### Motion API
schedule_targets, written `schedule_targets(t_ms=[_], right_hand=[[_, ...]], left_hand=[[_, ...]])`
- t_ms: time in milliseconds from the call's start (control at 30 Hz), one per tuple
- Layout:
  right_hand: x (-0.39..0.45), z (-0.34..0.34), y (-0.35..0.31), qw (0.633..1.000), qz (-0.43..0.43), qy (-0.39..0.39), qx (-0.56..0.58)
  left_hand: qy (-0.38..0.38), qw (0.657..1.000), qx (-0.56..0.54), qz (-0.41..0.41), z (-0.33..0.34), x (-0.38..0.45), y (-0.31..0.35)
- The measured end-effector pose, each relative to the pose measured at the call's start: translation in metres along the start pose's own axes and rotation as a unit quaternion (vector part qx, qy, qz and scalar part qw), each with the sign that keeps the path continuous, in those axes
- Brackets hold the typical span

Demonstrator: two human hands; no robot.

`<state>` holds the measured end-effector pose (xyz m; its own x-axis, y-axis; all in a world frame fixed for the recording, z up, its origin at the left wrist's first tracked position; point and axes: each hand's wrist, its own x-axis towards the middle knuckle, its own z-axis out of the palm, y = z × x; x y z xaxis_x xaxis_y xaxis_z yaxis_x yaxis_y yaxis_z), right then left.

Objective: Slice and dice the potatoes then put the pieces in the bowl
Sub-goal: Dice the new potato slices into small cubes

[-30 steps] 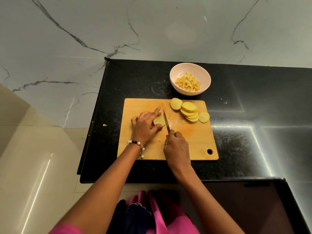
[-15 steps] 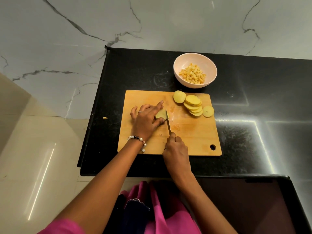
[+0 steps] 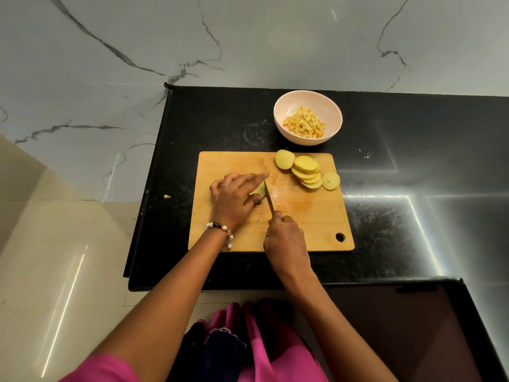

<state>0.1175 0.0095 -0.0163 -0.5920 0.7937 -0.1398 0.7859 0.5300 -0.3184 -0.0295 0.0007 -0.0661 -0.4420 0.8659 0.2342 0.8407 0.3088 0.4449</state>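
A wooden board (image 3: 303,221) lies on a black counter (image 3: 399,202), with a round hole near its 4 o'clock corner. The left hand (image 3: 234,198) rests on the board at about 9 o'clock from its middle, fingers bent over a potato piece (image 3: 258,190) and pinning it down, the index finger stretched toward 2 o'clock. A ring shows on one finger and a bead bracelet (image 3: 220,230) circles the wrist. The right hand (image 3: 286,238) sits at the board's 6 o'clock edge, fingers wrapped tight round the handle of a knife (image 3: 268,198); the handle itself is hidden in the fist. The blade runs from the fist toward 11 o'clock and meets the right side of the piece, just beside the left fingertips.

At the board's 1 o'clock corner lies a fanned stack of slices (image 3: 307,172), with one end piece (image 3: 284,159) touching it at 10 o'clock and a single slice (image 3: 331,180) just beside it at 4 o'clock. A pale bowl (image 3: 330,106) stands on the counter at 12 o'clock from the slices, near the board, holding diced potato (image 3: 304,125). A small scrap (image 3: 167,196) lies on the floor at 9 o'clock, off the counter
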Motion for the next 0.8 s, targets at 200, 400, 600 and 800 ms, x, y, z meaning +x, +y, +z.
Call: schedule_targets(t_ms=[200,400,600,800], right_hand=[[-0.002,-0.006,0.0,1.0,-0.001,-0.015,-0.006],[-0.015,-0.025,0.003,0.999,0.006,-0.051,0.017],[-0.016,-0.038,0.005,0.998,0.013,0.007,0.063],[0.007,-0.019,-0.006,0.999,0.012,0.016,0.051]], left_hand=[[-0.002,0.999,0.03,0.021,0.001,0.0,0.003],[-0.022,0.998,0.054,0.004,-0.001,0.001,0.006],[-0.015,1.0,0.004,-0.02,-0.004,0.001,0.004],[-0.033,0.996,-0.068,-0.038,-0.004,0.002,-0.002]])
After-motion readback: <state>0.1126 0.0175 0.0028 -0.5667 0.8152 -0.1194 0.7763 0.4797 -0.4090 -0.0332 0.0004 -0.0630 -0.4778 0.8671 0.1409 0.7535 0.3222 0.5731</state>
